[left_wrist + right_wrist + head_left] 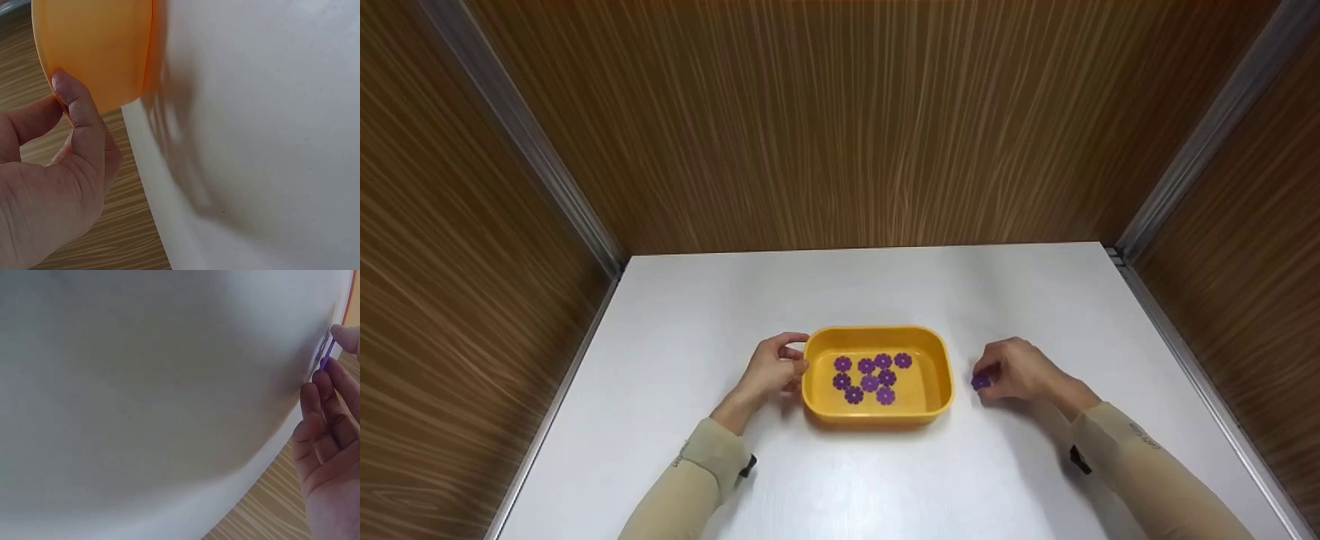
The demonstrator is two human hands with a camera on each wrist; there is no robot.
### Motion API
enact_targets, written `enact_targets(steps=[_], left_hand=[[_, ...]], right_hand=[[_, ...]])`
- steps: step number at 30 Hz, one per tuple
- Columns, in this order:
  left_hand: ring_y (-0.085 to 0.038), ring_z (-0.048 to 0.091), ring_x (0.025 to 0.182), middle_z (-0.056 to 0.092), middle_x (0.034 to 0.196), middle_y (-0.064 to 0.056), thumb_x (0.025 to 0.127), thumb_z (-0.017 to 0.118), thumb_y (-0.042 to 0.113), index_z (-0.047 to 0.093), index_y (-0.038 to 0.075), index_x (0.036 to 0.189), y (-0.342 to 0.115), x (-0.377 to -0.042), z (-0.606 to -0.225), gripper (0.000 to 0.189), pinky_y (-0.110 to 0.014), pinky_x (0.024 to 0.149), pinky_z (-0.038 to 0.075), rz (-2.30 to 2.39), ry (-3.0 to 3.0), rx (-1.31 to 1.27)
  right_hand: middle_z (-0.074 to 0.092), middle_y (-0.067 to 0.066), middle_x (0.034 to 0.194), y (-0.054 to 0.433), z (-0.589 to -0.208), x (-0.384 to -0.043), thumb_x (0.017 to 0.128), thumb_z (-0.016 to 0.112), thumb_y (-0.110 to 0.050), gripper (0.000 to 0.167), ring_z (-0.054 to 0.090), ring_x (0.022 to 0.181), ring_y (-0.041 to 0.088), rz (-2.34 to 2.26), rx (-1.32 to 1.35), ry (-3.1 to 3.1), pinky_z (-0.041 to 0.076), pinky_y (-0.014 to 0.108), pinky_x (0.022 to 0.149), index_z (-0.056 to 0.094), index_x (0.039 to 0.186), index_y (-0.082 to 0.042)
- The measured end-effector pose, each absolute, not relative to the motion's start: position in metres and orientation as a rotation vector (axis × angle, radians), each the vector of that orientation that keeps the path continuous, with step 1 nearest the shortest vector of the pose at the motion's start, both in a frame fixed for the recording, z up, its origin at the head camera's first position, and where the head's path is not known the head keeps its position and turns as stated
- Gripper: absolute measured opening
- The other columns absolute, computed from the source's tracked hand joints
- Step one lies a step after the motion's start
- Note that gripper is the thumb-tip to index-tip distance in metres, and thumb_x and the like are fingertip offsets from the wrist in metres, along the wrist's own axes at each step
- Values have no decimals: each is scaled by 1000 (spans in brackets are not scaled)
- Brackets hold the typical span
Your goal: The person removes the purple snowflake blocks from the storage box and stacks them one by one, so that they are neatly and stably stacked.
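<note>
A yellow plastic tray (926,409) stands on the white table with several purple flower-shaped discs (870,383) lying flat in it, mostly towards its left and middle. My left hand (771,367) pinches the tray's left rim; the left wrist view shows thumb and finger on either side of the orange-looking wall (95,50). To the right of the tray, close over the table, my right hand (1014,371) pinches a purple flower-shaped disc (981,382) between thumb and fingertips. That disc (328,354) appears nearly edge-on in the right wrist view.
The white table (855,480) reaches back to a brown wood-grain panel (840,127). Similar panels with metal edge strips (532,150) enclose the left and right sides. Both forearms come in from the front edge, in beige sleeves (682,480).
</note>
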State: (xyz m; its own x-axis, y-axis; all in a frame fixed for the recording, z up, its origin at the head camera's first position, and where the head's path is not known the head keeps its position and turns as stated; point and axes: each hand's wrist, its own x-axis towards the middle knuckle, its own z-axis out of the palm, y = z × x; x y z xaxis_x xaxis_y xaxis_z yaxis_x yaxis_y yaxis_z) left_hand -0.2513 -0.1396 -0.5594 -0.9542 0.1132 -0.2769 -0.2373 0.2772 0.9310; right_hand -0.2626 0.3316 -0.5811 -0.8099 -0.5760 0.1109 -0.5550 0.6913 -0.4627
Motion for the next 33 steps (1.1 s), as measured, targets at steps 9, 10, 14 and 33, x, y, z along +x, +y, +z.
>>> enact_targets(steps=[9, 10, 14, 33], left_hand=[[-20, 63, 70, 66, 109, -9, 99, 73, 0, 70, 12, 149, -141, -251, -561, 52, -32, 65, 64, 1740, 2251, -104], [-20, 64, 70, 66, 109, -10, 99, 73, 0, 70, 12, 149, -141, -251, -561, 52, -32, 66, 64, 1741, 2251, -102], [-20, 64, 73, 67, 111, -11, 99, 73, 0, 69, 12, 150, -140, -252, -562, 52, -33, 67, 66, 1738, 2256, -100], [-18, 63, 72, 65, 108, -8, 98, 73, -1, 69, 11, 150, -140, -251, -561, 54, -31, 65, 64, 1764, 2219, -87]], right_hand=[[76, 0, 83, 332, -581, -263, 76, 99, -15, 22, 62, 73, 5, -749, -954, 2833, 57, 20, 67, 90, 96, -13], [76, 0, 83, 332, -581, -263, 76, 99, -15, 23, 62, 73, 5, -749, -954, 2830, 57, 20, 68, 90, 97, -13], [77, 0, 85, 333, -579, -262, 77, 99, -15, 24, 62, 75, 6, -754, -925, 2819, 57, 20, 69, 90, 99, -12], [82, 2, 93, 331, -564, -259, 82, 98, -18, 24, 73, 84, 18, -818, -822, 2807, 62, 23, 80, 89, 103, -10]])
